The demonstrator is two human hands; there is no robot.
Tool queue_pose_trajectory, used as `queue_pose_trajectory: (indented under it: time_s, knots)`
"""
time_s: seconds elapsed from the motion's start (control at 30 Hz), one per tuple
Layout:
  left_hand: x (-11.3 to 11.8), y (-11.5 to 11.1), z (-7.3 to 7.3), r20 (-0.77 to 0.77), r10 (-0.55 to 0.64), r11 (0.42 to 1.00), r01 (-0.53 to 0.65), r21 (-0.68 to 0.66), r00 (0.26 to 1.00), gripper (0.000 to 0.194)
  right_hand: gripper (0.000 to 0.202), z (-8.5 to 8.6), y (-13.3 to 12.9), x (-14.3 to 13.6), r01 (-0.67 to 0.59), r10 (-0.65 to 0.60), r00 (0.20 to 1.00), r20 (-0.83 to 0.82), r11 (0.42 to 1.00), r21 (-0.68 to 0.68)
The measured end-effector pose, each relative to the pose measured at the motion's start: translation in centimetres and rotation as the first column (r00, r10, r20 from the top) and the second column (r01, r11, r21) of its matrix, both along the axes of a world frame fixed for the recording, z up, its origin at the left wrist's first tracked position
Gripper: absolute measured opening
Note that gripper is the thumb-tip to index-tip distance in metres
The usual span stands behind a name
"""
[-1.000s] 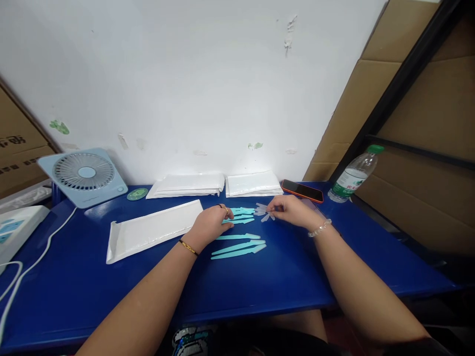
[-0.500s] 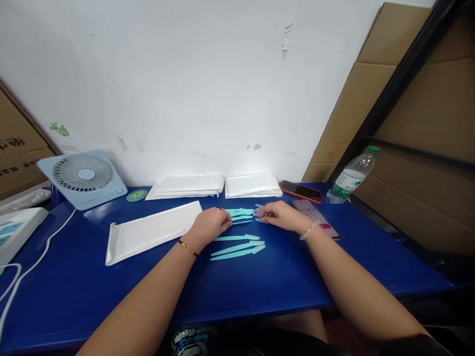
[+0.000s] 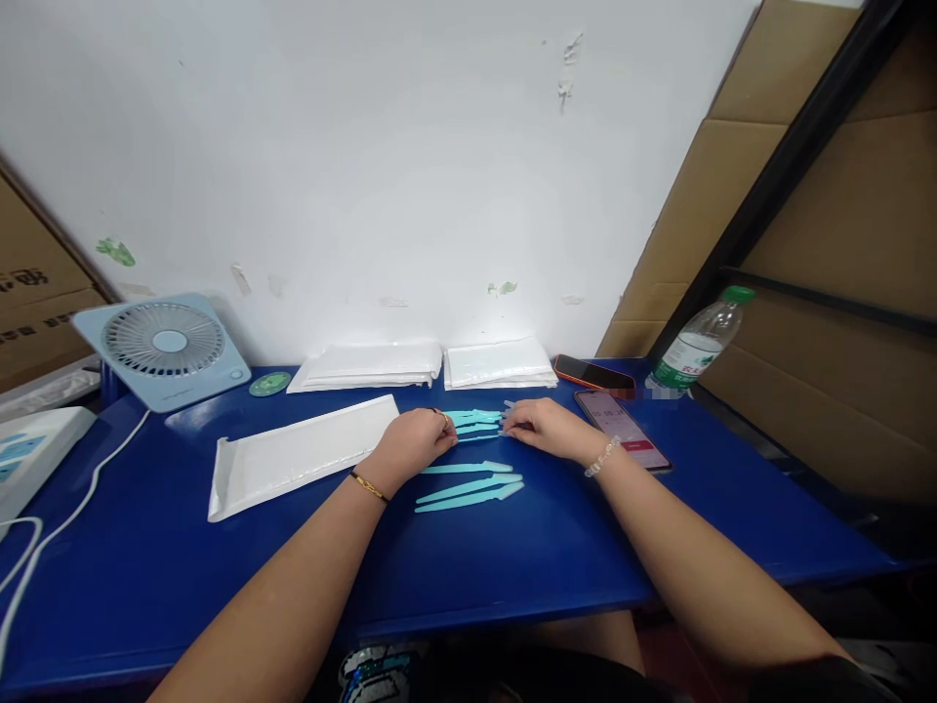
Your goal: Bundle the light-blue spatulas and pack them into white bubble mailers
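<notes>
Several turquoise eyebrow razors (image 3: 477,418) lie in a row on the blue table, their blade ends pointing right. My left hand (image 3: 416,435) is closed at the handle end of the nearest razor of this group. At the other end, my right hand (image 3: 538,427) pinches a small clear blade cap at or against that razor's tip; whether the cap is on it I cannot tell. More clear caps (image 3: 509,405) lie just beyond the right fingers, partly hidden by them. Closer to me, 3 more razors (image 3: 468,493) rest on the table with pale caps over their blades.
A white padded envelope (image 3: 293,461) lies left of my left hand. Stacks of white envelopes (image 3: 366,367) sit along the wall. Two phones (image 3: 622,430) and a water bottle (image 3: 692,351) are at the right. A small fan (image 3: 168,342) stands at the left.
My right hand has shifted slightly left and nearer to me, bringing its fingertips to the razor's tip. My left hand stays in place.
</notes>
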State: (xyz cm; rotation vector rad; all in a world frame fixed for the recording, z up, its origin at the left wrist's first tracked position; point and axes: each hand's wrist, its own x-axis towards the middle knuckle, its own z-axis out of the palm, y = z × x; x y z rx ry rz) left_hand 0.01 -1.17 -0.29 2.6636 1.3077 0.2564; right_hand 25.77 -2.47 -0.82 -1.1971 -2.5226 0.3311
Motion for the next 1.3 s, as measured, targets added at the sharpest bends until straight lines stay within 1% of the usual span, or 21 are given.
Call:
queue_pose_trajectory:
  time_s: [0.2,0.33,0.4,0.43,0.5,0.57,0.6,0.63,0.7,0.77,0.87,0.93,1.0,1.07,1.13,1.23,1.3]
  knots:
    - [0.0,0.0,-0.2,0.027,-0.029,1.0,0.029,-0.005,0.999,0.021,0.02,-0.1,-0.3,-1.4,-0.034,0.034,0.999,-0.004,0.999,0.005]
    - [0.2,-0.4,-0.2,0.078,-0.095,0.991,0.102,-0.084,0.992,0.022,0.019,0.2,-0.8,-2.3,-0.095,0.093,0.995,-0.04,0.995,-0.038]
    - [0.2,-0.5,-0.2,0.079,-0.104,0.986,0.113,-0.12,0.991,0.022,0.017,0.6,-0.9,-1.9,-0.087,0.082,0.994,-0.066,0.994,-0.066]
    - [0.2,-0.6,-0.2,0.075,-0.1,0.986,0.109,-0.126,0.992,0.023,0.017,0.9,-1.0,-1.4,-0.044,0.039,0.996,-0.085,0.997,-0.065]
    - [0.2,-0.5,-0.2,0.068,-0.074,0.993,0.08,-0.091,0.995,0.024,0.017,1.4,-0.9,0.0,0.125,-0.128,0.985,-0.116,0.991,-0.037]
    - [0.1,-0.4,-0.3,0.059,-0.025,0.999,0.026,-0.019,0.998,0.024,0.016,1.8,-0.8,1.4,0.321,-0.322,0.941,-0.101,0.947,-0.024]
    - [0.1,-0.2,-0.4,0.053,0.0,1.0,-0.001,0.014,0.999,0.024,0.015,1.9,-0.7,1.9,0.389,-0.39,0.918,-0.068,0.921,-0.034]
    - [0.1,-0.1,-0.5,0.044,0.021,0.999,-0.022,0.038,0.999,0.024,0.014,1.9,-0.6,2.3,0.433,-0.435,0.9,-0.028,0.9,-0.045]
    - [0.1,0.1,-0.7,0.029,0.043,0.998,-0.044,0.054,0.999,0.022,0.014,1.6,-0.4,2.6,0.459,-0.457,0.888,0.039,0.886,-0.059]
    - [0.1,0.3,-0.9,0.03,0.056,0.997,-0.057,0.046,0.998,0.02,0.014,1.0,-0.2,2.3,0.438,-0.434,0.897,0.081,0.897,-0.049]
    - [0.2,0.5,-1.0,0.042,0.087,0.996,-0.088,0.006,0.995,0.017,0.006,0.3,0.0,1.7,0.409,-0.404,0.902,0.153,0.912,-0.003]
    - [0.1,0.4,-0.9,0.048,0.103,0.994,-0.102,-0.027,0.993,0.015,0.004,0.1,0.0,1.4,0.418,-0.416,0.889,0.193,0.908,0.03]
    - [0.0,0.4,-0.8,0.055,0.116,0.992,-0.112,-0.06,0.992,0.013,0.003,0.2,-0.1,1.4,0.414,-0.41,0.891,0.194,0.91,0.023]
    - [-0.1,0.3,-0.6,0.062,0.116,0.989,-0.11,-0.095,0.991,0.014,0.002,0.4,-0.3,1.4,0.374,-0.367,0.922,0.122,0.927,-0.034]
    - [-0.3,0.3,-0.4,0.08,0.11,0.988,-0.1,-0.119,0.991,0.014,0.006,0.7,-0.6,1.3,0.3,-0.302,0.953,-0.008,0.948,-0.11]
    - [-0.6,0.3,-0.1,0.145,0.12,0.987,-0.102,-0.123,0.982,0.016,0.014,0.9,-0.9,0.9,0.177,-0.21,0.962,-0.175,0.966,-0.188]
    - [-0.7,0.3,0.1,0.192,0.135,0.985,-0.111,-0.129,0.972,0.017,0.017,0.9,-1.0,0.6,0.126,-0.172,0.961,-0.216,0.97,-0.21]
